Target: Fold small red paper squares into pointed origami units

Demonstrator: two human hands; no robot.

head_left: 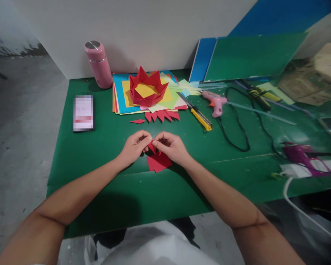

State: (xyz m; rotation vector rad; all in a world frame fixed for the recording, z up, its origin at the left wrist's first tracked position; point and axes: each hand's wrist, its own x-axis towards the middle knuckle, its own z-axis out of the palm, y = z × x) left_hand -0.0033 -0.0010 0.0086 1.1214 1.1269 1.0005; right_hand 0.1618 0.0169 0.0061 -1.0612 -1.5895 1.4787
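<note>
Between my fingertips is a small folded piece of red paper [152, 148], pinched by my left hand [136, 147] on one side and my right hand [171, 146] on the other. Both hands are closed on it, and the fingers hide part of its shape. Just below, loose red paper squares [159, 162] lie stacked on the green table [107, 198]. Beyond my hands, several folded red pieces [162, 116] sit in a row, with a single narrow one [137, 121] to their left. Behind them a red folded-paper ring with pointed tips [146, 100] rests on coloured paper sheets [121, 99].
A yellow utility knife [200, 118] lies right of the paper, its blade exposed. Near it are a pink glue gun [215, 103] with a black cord and clear glue sticks [264, 112]. A pink bottle [99, 66] and a blurred-out phone-like rectangle [83, 110] are at left; a power strip [296, 170] is at right.
</note>
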